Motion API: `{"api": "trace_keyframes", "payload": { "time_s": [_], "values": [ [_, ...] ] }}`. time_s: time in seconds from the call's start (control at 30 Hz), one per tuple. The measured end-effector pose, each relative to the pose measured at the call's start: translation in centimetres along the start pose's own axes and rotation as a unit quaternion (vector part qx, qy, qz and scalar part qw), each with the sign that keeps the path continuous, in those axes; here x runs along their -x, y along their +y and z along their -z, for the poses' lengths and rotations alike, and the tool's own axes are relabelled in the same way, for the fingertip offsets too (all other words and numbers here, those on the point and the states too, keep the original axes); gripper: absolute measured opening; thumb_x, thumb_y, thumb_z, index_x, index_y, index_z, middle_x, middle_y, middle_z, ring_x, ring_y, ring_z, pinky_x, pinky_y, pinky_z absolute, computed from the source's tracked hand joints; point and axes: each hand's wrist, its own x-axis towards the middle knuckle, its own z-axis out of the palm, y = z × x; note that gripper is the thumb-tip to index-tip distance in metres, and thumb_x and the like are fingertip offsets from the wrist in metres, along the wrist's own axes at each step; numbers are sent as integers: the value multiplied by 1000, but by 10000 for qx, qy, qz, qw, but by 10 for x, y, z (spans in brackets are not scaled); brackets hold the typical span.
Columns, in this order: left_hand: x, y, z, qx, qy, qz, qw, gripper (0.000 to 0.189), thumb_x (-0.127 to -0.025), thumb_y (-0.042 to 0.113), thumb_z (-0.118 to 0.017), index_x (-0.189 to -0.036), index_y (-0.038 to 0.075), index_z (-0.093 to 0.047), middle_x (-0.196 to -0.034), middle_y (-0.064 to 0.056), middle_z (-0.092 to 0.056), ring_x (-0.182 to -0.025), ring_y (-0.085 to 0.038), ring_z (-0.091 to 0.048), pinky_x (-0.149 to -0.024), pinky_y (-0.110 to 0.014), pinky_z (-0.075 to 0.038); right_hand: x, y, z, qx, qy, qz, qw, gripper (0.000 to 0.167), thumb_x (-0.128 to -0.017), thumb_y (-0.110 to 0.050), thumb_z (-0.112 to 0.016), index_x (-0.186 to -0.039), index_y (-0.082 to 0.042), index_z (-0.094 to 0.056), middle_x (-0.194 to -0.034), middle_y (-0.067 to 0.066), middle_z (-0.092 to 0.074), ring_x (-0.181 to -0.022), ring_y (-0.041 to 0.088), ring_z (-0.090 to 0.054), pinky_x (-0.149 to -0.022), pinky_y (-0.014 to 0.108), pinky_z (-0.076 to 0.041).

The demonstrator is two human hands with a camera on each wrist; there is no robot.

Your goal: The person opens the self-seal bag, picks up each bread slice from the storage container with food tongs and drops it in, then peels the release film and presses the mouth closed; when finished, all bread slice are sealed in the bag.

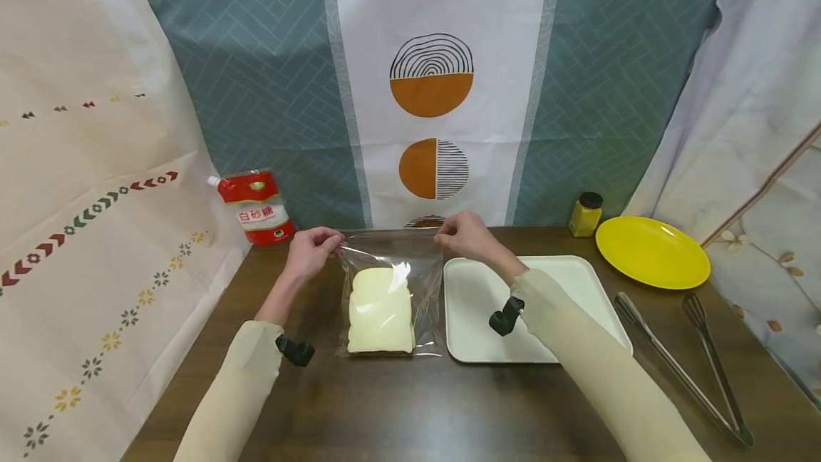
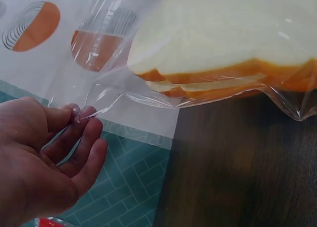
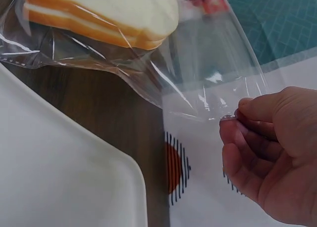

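Slices of bread [image 1: 381, 312] lie stacked inside a clear plastic bag [image 1: 428, 305] on the dark table. My left hand [image 1: 311, 254] pinches the bag's far left corner between thumb and fingertips. At the far right corner, my right hand [image 1: 471, 236] pinches the plastic the same way. Between the two hands the top edge of the bag is drawn straight across. The left wrist view shows the bread's brown crust [image 2: 208, 78] through the film, with at least two slices on top of each other. Seen from the right wrist, the film [image 3: 213, 63] is smooth near the pinched corner.
A white tray [image 1: 468, 337] sits right of the bag, under my right forearm. Farther right are a yellow plate [image 1: 653, 252], metal tongs [image 1: 680, 362] and a yellow jar [image 1: 586, 214] with a black lid. A red and white sugar pouch [image 1: 256, 207] stands at the back left, against the cloth.
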Motion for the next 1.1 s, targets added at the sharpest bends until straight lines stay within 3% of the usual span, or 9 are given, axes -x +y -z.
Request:
{"api": "trace_keyframes", "payload": {
  "time_s": [0.13,0.37,0.53,0.8,1.1],
  "values": [
    [-4,-5,-3,-39,0,74,10000,22,-100,9,-62,-110,-8,-70,-102,-22,-71,-93,-39,-68,-75,-26,-57,-6,6,-4,93,-15,-124,9999,16,-94,-9,-68,-91,5,-74,-73,8,-68,-63,19,-62,-56,26,-48],
    [-11,-14,-9,-112,131,203,9996,19,-99,9,-64,-106,-8,-72,-94,-20,-72,-90,-40,-68,-68,-25,-55,-14,15,-9,29,-67,-164,9998,17,-94,-9,-68,-88,6,-73,-73,9,-67,-72,34,-68,-56,26,-48],
    [-15,-21,-15,-267,149,374,9988,19,-99,9,-64,-104,-6,-72,-92,-17,-72,-90,-41,-68,-75,-37,-57,-19,25,-17,164,-42,-91,9998,16,-93,-8,-69,-86,6,-73,-70,10,-67,-61,21,-62,-54,26,-45],
    [-18,-33,-25,-421,178,548,9974,18,-99,9,-63,-103,-6,-73,-90,-15,-73,-88,-35,-70,-62,-21,-52,-20,33,-26,272,-51,-366,9989,16,-92,-11,-70,-86,4,-74,-69,6,-66,-63,17,-57,-54,27,-45],
    [-25,-45,-32,-552,246,522,9968,17,-98,7,-63,-101,-7,-73,-87,-15,-73,-82,-34,-71,-60,-21,-52,-22,36,-31,305,-140,-605,9976,18,-94,-12,-69,-92,5,-75,-81,15,-72,-67,23,-65,-56,29,-48]
  ]
}}
